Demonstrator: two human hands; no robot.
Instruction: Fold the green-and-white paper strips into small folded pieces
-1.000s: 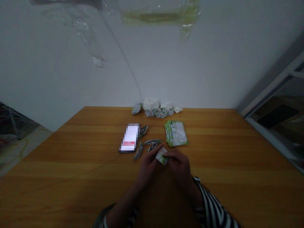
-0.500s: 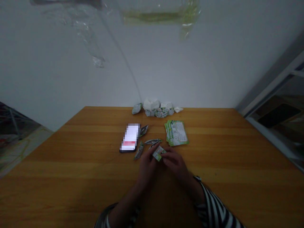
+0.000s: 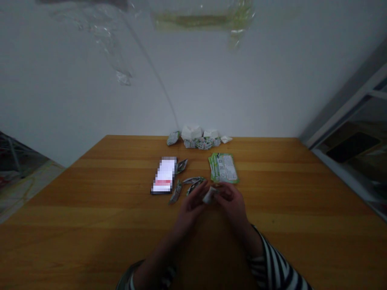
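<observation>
Between both hands is a small folded green-and-white packet [image 3: 209, 195], with a pale side showing now. My left hand [image 3: 191, 207] closes on its left edge. The fingers of my right hand [image 3: 232, 201] pinch it from the right and partly cover it. Just beyond my left hand lie folded wrappers, among them a narrow one [image 3: 175, 192] and another one [image 3: 194, 180]. A fanned stack of flat green-and-white packets [image 3: 225, 168] rests beyond my right hand.
A phone [image 3: 164, 175] with a lit, blurred screen lies at the left, a crumpled wrapper [image 3: 182, 166] against its right side. Crumpled white tissue [image 3: 192, 133] and printed wrappers [image 3: 202, 143] sit along the wall at the back of the wooden table [image 3: 281, 189].
The packet has been turned or folded, so its printed green face no longer shows. My right hand has shifted slightly right and up, its fingers curled further over the packet.
</observation>
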